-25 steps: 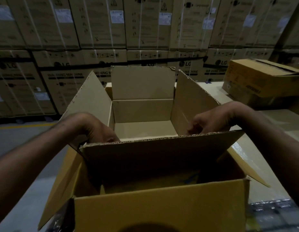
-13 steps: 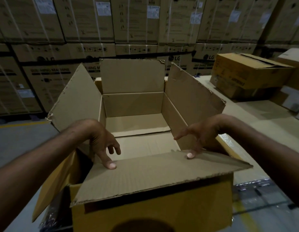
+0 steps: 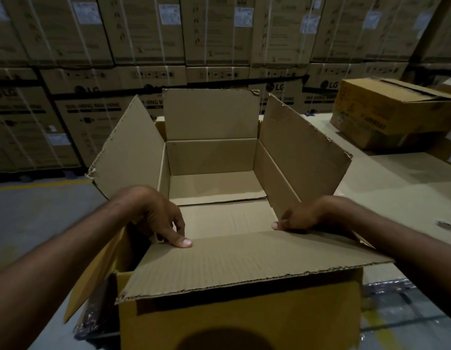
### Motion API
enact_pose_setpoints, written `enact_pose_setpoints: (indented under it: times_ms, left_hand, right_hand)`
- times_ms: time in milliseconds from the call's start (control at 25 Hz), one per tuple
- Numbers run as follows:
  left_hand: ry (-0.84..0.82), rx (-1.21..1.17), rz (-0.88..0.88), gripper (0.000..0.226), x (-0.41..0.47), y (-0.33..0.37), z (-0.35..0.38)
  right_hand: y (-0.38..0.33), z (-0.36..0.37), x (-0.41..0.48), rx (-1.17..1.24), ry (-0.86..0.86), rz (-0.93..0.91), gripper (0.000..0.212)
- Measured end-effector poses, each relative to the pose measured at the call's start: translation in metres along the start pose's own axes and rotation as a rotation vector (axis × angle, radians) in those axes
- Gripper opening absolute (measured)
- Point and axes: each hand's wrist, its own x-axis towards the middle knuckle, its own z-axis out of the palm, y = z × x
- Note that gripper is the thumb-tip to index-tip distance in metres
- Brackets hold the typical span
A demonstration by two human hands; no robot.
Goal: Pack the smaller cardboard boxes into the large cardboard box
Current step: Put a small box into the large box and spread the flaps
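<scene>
The large cardboard box [image 3: 211, 155] stands open right in front of me, and nothing lies inside it. Its left, far and right flaps stand up. The near flap [image 3: 244, 261] is folded outward toward me and lies almost flat. My left hand [image 3: 161, 219] reaches over the box's near left corner, with one fingertip pressing on the flap's fold line. My right hand [image 3: 296, 220] presses its fingers on the same fold at the near right corner, against the right wall. A smaller closed yellowish cardboard box [image 3: 393, 113] sits at the far right.
The large box rests on a cardboard-covered surface [image 3: 396, 188] that stretches to the right, with plastic wrap [image 3: 396, 306] at its near edge. Grey floor [image 3: 37, 213] with a yellow line lies to the left. Stacked, strapped appliance cartons [image 3: 148, 34] wall off the back.
The near flap went from standing upright to folded outward and down. Both hands came out of the box and now press along the flap's fold.
</scene>
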Motion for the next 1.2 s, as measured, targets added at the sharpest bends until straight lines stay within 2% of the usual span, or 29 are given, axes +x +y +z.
enact_pose_setpoints:
  times_ms: [120, 240, 360, 440, 520, 560, 640, 720, 800, 920, 1080, 1200]
  left_hand:
    - [0.123, -0.025, 0.019, 0.075, 0.001, 0.004, -0.002]
    - [0.309, -0.124, 0.096, 0.076, 0.0, 0.001, -0.008]
    - [0.578, -0.121, 0.111, 0.061, -0.007, -0.001, -0.024]
    - [0.877, -0.016, 0.01, 0.049, -0.009, -0.002, -0.037]
    - [1.179, 0.204, -0.228, 0.039, -0.01, -0.006, -0.05]
    - [1.262, 0.31, -0.385, 0.038, -0.01, -0.011, -0.057]
    - [1.26, 0.312, -0.653, 0.04, -0.02, -0.022, -0.069]
    - [1.204, 0.134, -0.767, 0.036, -0.028, -0.035, -0.076]
    - [1.229, 0.015, -0.74, 0.03, -0.03, -0.049, -0.077]
    - [1.345, -0.025, -0.672, 0.025, -0.029, -0.061, -0.075]
    - [1.357, -0.076, -0.595, 0.026, -0.03, -0.064, -0.077]
    - [1.342, -0.11, -0.549, 0.031, -0.032, -0.066, -0.077]
  right_hand:
    - [0.004, -0.005, -0.008, 0.093, 0.202, -0.138, 0.054]
    - [0.006, -0.018, -0.015, 0.044, 0.58, -0.218, 0.047]
    - [0.006, -0.042, -0.019, -0.274, 0.959, -0.107, 0.04]
    - [0.004, -0.063, -0.016, -0.375, 1.082, -0.012, 0.034]
    - [-0.001, -0.081, -0.009, -0.417, 1.118, 0.108, 0.026]
    - [-0.003, -0.088, -0.005, -0.413, 1.113, 0.181, 0.022]
    - [0.0, -0.104, 0.003, -0.369, 1.075, 0.329, 0.019]
    - [0.01, -0.113, 0.009, -0.259, 1.039, 0.413, 0.029]
    - [0.02, -0.117, 0.012, -0.105, 1.049, 0.369, 0.037]
    - [0.036, -0.118, 0.01, -0.014, 1.075, 0.311, 0.035]
    - [0.047, -0.118, 0.008, 0.063, 1.023, 0.334, 0.027]
    - [0.044, -0.117, 0.01, 0.064, 1.041, 0.347, 0.033]
